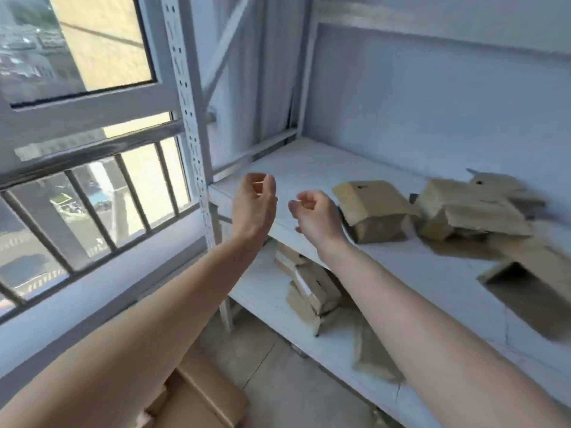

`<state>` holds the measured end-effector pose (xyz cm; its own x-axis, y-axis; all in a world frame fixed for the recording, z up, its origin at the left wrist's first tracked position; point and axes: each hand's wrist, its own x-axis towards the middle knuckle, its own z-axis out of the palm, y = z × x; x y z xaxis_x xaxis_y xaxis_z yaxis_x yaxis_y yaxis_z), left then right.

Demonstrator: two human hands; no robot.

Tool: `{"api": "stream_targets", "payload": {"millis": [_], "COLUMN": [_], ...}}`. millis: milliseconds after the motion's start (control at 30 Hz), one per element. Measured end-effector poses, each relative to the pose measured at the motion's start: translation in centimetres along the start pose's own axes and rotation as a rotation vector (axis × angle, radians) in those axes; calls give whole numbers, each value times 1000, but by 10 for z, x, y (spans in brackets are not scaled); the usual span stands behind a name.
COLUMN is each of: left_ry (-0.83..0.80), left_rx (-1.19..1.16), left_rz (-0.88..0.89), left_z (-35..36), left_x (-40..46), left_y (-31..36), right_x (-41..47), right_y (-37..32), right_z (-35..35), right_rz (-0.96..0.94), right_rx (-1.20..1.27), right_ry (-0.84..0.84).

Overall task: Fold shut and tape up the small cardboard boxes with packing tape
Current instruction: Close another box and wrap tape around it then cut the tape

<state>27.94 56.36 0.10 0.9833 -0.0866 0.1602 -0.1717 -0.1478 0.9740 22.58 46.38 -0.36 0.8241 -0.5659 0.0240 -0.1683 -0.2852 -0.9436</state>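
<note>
Both my arms reach forward over the left end of a white shelf (312,168). My left hand (255,200) is raised with its fingers loosely curled and holds nothing. My right hand (312,211) hovers beside it, fingers also loosely curled and empty. Just right of my right hand a small cardboard box (372,208) sits on the shelf with its flaps open. Further right lie two more boxes (463,208) with loose flaps, blurred. No tape is in view.
A flat brown cardboard piece (531,273) lies at the shelf's right front. Several small boxes (309,288) are stacked on the lower shelf. More cardboard (200,396) lies on the floor. A perforated rack post (191,118) and a barred window (92,211) stand to the left.
</note>
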Motion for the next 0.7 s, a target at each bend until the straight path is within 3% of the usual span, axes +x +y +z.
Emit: {"api": "stream_targets", "payload": {"millis": [467,600,700], "left_ry": [-459,-602,-726], "left_rx": [-114,21,278], "left_rz": [90,101,121], "left_z": [261,328,368], "left_x": [-134,-166,-177], "left_y": [104,106,93], "right_x": [-49,-58,-62], "right_y": [67,99,123], "right_z": [-316,-397,-438], "right_rz": [66,124,210], "right_rx": [-80,-164,-162], "right_ry": [407,474,476]}}
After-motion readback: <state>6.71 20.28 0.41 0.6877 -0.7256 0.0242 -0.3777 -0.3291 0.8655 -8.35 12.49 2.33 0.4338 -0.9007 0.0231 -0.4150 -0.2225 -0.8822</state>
